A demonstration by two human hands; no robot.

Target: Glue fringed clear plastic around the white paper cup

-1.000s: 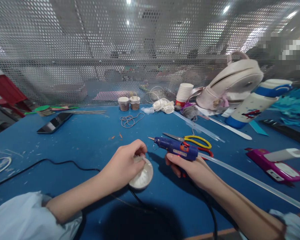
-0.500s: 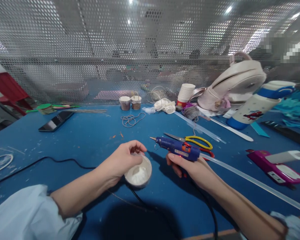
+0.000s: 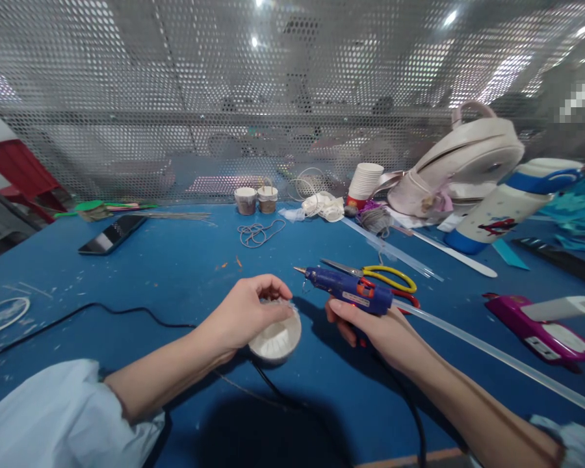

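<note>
A small white paper cup (image 3: 275,342) stands on the blue table, its open mouth facing up toward me. My left hand (image 3: 253,309) is closed at its far rim, with the thumb reaching over the mouth and the fingertips partly hidden. Wrapped round the handle of a blue hot glue gun (image 3: 341,288) is my right hand (image 3: 358,318). The gun's metal nozzle points left, a short way from the left fingertips, and a small red light glows on its side. A long clear glue stick (image 3: 478,340) runs out of its back.
Behind the gun lie yellow-and-red-handled scissors (image 3: 387,277). Two small cups (image 3: 246,201), grey cord (image 3: 258,233), stacked paper cups (image 3: 365,182), a bag (image 3: 463,162) and a bottle (image 3: 502,211) line the back. A phone (image 3: 112,235) lies left; a magenta power strip (image 3: 541,331), right. Black cables cross the table.
My left hand has shifted slightly right at the cup's rim, and the cup has moved a little with it. The right hand and glue gun are almost still.
</note>
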